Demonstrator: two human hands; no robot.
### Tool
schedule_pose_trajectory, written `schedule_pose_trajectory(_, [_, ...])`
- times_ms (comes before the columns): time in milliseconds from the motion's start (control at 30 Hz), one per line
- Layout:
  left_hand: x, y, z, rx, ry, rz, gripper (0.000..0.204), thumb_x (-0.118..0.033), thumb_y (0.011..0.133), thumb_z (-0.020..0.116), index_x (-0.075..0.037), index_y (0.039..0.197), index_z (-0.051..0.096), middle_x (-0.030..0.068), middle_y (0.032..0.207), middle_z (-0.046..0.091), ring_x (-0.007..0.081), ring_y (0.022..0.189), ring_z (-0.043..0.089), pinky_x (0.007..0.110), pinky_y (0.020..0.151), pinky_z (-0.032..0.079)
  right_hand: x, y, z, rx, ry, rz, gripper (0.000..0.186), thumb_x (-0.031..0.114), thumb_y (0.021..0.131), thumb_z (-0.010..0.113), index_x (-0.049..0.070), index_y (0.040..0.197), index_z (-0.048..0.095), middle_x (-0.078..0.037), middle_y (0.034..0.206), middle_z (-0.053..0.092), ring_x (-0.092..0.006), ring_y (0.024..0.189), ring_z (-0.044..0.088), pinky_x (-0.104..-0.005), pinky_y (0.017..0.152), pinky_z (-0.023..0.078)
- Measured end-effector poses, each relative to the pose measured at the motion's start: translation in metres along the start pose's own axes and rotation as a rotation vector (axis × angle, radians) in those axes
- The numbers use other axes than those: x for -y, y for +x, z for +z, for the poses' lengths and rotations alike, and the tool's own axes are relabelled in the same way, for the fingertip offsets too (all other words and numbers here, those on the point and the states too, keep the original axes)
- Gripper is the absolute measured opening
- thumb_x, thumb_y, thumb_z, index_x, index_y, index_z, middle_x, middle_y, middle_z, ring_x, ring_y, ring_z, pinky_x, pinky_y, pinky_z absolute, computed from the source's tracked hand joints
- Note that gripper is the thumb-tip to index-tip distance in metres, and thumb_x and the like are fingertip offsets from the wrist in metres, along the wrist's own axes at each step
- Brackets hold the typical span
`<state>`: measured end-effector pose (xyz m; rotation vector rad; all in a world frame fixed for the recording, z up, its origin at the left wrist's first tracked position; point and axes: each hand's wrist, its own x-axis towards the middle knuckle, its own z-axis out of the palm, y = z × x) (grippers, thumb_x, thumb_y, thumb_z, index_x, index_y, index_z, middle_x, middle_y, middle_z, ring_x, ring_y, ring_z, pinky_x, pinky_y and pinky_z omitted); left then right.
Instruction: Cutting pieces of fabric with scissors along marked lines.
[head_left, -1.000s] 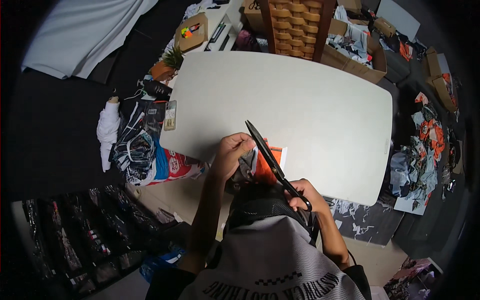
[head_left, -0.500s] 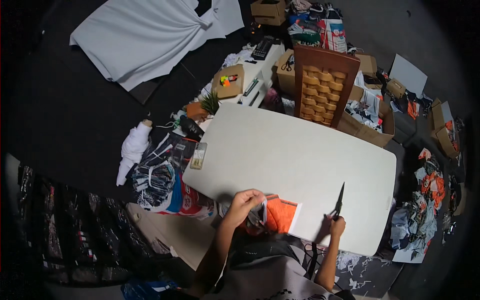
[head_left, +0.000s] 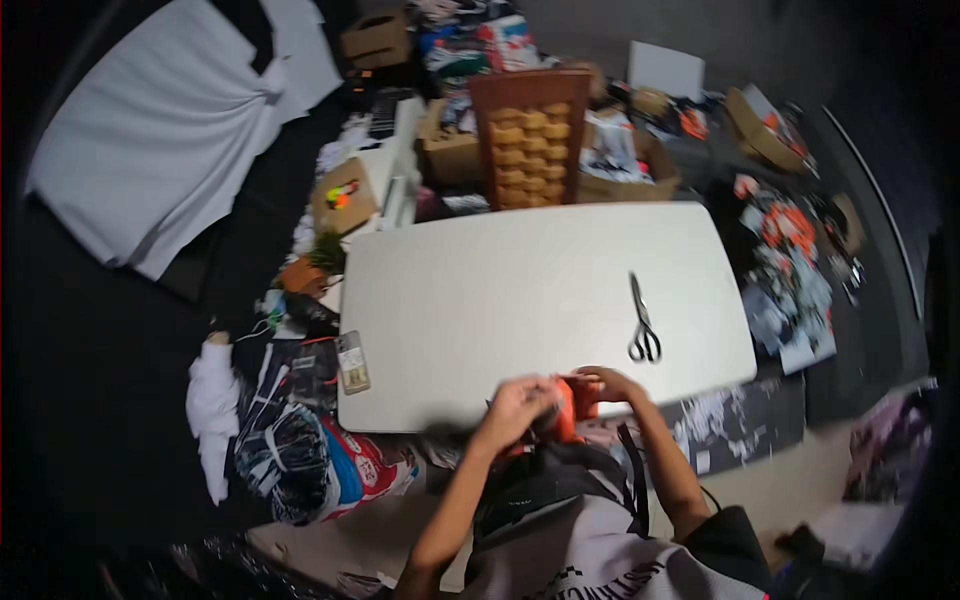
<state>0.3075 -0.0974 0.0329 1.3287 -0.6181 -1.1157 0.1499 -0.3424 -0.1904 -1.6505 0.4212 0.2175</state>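
Both hands are at the table's near edge, closed on one piece of orange cloth. My left hand pinches its left side. On the other side, my right hand grips the cloth's upper right part, with the fingertips blurred and partly hidden. The cloth is bunched between them and hangs over the edge toward my lap. A pair of scissors with black handles lies on the white table, right of the hands, blades pointing away from me.
A phone lies at the table's left edge. Behind the far edge stands a wooden chair with a woven back. Cardboard boxes with fabric are beyond it. Scrap cloth is heaped at the right, and bundled cloth sits at the left.
My right hand has let go of the scissors, which now lie on the table, and has come over to the orange cloth. The cloth is now bunched. The whole view has turned.
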Motion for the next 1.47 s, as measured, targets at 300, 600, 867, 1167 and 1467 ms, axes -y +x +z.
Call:
schedule_pose_trajectory(300, [-0.027, 0.003, -0.059, 0.087, -0.089, 0.194, 0.009, -0.004, 0.087, 0.059, 0.000, 0.095, 0.061, 0.0029, 0.086, 0.061, 0.0096, 0.075, 0.053, 0.019, 0.074, 0.042, 0.005, -0.048, 0.112, -0.495, 0.145, -0.036, 0.016, 0.004, 0.075, 0.056, 0.001, 0.087, 0.066, -0.002, 0.067, 0.058, -0.0132, 0.058, 0.050, -0.0267, 0.055, 0.042])
schedule_pose_trajectory(600, [0.258, -0.119, -0.128, 0.013, 0.769, -0.400, 0.022, -0.021, 0.094, 0.054, -0.003, 0.105, 0.057, 0.0070, 0.094, 0.058, 0.0140, 0.082, 0.052, 0.026, 0.073, 0.043, -0.090, -0.303, 0.086, -1.694, 0.945, 0.161, 0.027, 0.027, 0.087, 0.058, 0.002, 0.092, 0.067, -0.005, 0.070, 0.062, -0.0128, 0.047, 0.048, -0.0219, 0.044, 0.038])
schedule_pose_trajectory(867, [0.329, -0.219, -0.061, -0.097, 0.634, -0.718, 0.024, -0.026, 0.095, 0.051, -0.003, 0.101, 0.057, 0.0081, 0.090, 0.058, 0.0163, 0.075, 0.051, 0.029, 0.067, 0.043, -0.174, -0.449, 0.238, -1.156, 0.785, 0.954, 0.030, 0.032, 0.088, 0.060, 0.002, 0.091, 0.066, -0.005, 0.070, 0.062, -0.0135, 0.046, 0.048, -0.0226, 0.043, 0.038])
schedule_pose_trajectory(1167, [0.101, 0.018, -0.006, -0.459, 1.018, 0.008, 0.030, -0.031, 0.097, 0.048, -0.003, 0.096, 0.057, 0.0092, 0.084, 0.058, 0.0190, 0.067, 0.051, 0.033, 0.061, 0.044, -0.255, -0.487, 0.163, -0.695, 0.612, 0.880, 0.029, 0.030, 0.086, 0.061, 0.003, 0.092, 0.066, -0.005, 0.072, 0.063, -0.0146, 0.049, 0.050, -0.0246, 0.046, 0.040])
schedule_pose_trajectory(1467, [-0.335, 0.103, -0.078, -0.960, 0.354, 1.054, 0.055, -0.041, 0.092, 0.055, -0.001, 0.127, 0.042, 0.0196, 0.117, 0.048, 0.0284, 0.097, 0.048, 0.039, 0.081, 0.041, -0.242, -0.489, 0.027, -0.902, 0.571, 0.685, 0.027, 0.028, 0.084, 0.062, 0.003, 0.094, 0.067, -0.004, 0.073, 0.064, -0.0158, 0.052, 0.051, -0.0266, 0.050, 0.043])
